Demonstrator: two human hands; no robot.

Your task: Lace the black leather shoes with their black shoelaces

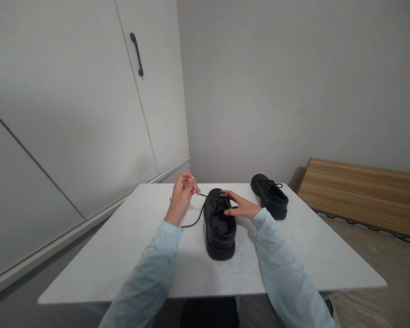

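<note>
A black shoe (220, 237) stands upright on the white table, its toe pointing away from me and its heel toward me. To its left, my left hand (184, 193) is raised with fingers pinched on a black shoelace (202, 195) that runs to the front of the shoe. Another stretch of lace curves over the tabletop left of the shoe and passes behind my left wrist. My right hand (239, 205) reaches in from the right, thumb and fingers apart, touching the shoe around its tongue and lacing. Its fingertips are partly lost against the black upper.
A second black shoe (271, 197), laced with a bow, sits at the table's back right. The white table (130, 255) has its far edge near a grey wall. White cabinet doors (71, 91) rise on the left; a wood-grain panel (358, 191) leans at the right.
</note>
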